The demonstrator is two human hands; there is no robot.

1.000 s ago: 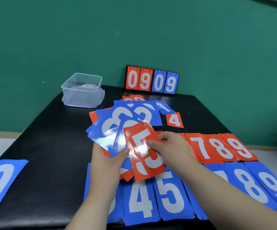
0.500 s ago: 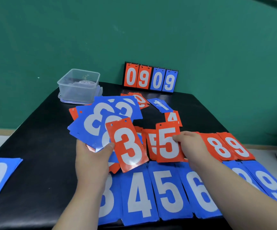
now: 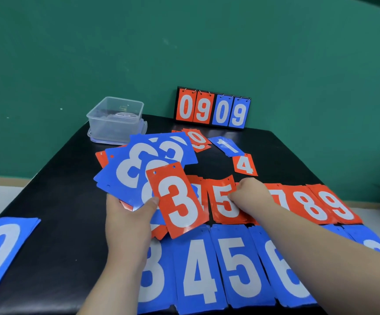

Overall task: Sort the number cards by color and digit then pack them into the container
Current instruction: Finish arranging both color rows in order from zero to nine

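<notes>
Set down since half a second ago: red 5 card [image 3: 223,201], at 3 o'clock of red 3 card [image 3: 177,201]. Right hand [image 3: 252,194] curled on it, perhaps pinching. Left hand [image 3: 127,221] fingers [image 3: 149,204] gripping fan [image 3: 139,169]. Container [image 3: 114,123] at 11 o'clock on surface [image 3: 59,201]. Square edges before release.

place: plain workroom | green wall [image 3: 70,53] | black table [image 3: 48,201] | flip scoreboard [image 3: 213,109]

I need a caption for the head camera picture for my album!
Left hand fans number cards, red 3 on top; right hand touches the red 5 pile.
</notes>
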